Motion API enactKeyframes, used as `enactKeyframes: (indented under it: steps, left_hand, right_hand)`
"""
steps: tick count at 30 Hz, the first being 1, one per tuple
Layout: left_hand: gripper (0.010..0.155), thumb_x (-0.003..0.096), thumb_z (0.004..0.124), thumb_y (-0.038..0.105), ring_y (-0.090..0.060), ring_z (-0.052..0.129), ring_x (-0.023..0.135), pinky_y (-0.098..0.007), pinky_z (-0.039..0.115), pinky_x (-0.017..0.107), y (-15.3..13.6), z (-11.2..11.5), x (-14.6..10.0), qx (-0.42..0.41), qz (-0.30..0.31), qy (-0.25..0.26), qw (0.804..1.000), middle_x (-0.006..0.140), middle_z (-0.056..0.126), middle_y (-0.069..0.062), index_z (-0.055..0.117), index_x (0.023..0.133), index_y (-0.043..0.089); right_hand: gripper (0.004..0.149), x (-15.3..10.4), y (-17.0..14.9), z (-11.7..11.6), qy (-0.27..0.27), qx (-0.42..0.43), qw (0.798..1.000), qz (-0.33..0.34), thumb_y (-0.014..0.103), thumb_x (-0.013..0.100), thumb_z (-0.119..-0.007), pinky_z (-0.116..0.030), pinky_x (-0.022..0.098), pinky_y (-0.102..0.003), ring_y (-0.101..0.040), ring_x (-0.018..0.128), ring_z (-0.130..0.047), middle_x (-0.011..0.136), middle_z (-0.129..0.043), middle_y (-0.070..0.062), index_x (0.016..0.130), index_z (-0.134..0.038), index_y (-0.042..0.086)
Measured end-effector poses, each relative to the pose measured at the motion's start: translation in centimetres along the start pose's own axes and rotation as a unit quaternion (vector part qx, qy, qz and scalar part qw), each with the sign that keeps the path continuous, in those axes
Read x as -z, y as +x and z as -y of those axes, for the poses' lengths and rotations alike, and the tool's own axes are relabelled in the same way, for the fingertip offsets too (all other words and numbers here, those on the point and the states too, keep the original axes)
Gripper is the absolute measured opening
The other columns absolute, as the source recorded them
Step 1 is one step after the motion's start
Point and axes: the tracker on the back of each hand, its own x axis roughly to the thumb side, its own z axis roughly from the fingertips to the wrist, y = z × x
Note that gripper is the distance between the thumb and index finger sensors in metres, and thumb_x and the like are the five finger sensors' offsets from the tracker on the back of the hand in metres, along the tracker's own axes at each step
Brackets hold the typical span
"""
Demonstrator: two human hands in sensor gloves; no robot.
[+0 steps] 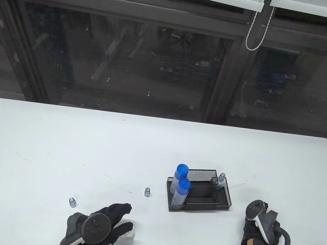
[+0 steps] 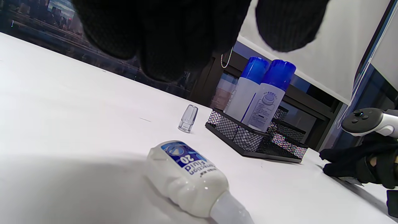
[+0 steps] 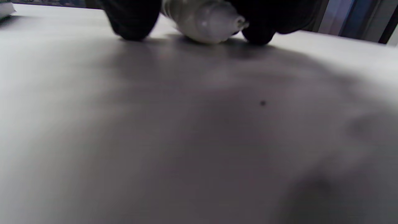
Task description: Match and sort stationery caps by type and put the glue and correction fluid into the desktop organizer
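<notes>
Lying on the worktop point(image 1: 58, 144), the correction fluid bottle point(image 2: 186, 175) is just under the left hand point(image 1: 102, 222), whose grip is wide with relaxed fingers. The right hand point(image 1: 255, 228) holds a white bottle point(image 3: 205, 18) against the worktop. Two glue sticks point(image 1: 180, 185) stand in the organizer point(image 1: 222, 201).
</notes>
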Motion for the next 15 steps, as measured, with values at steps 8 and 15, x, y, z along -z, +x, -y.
enactKeyframes:
  steps: [8,15]
  left_hand:
    - [0.063,0.0543,0.070,0.059,-0.027,0.096,0.090,-0.051,0.078,0.065,0.4,0.2,0.1,-0.004,0.011,-0.008,1.000,0.108,0.081,-0.005,0.065,0.108,0.027]
    - [0.063,0.0542,0.070,0.059,-0.027,0.096,0.089,-0.051,0.078,0.065,0.3,0.2,0.2,-0.012,0.008,-0.009,1.000,0.107,0.081,-0.004,0.065,0.108,0.027]
  right_hand:
    - [0.065,-0.3,0.0,0.4,-0.025,-0.021,0.999,-0.006,0.028,0.053,-0.073,-0.067,0.066,-0.055,-0.040,0.089,-0.078,0.105,-0.067,-0.021,0.110,-0.046,0.013]
    - [0.063,-3.1,-0.4,3.9,-0.046,0.111,0.992,0.033,0.032,0.052,-0.074,-0.076,0.059,-0.052,-0.037,0.078,-0.090,0.099,-0.079,-0.018,0.108,-0.055,0.012]
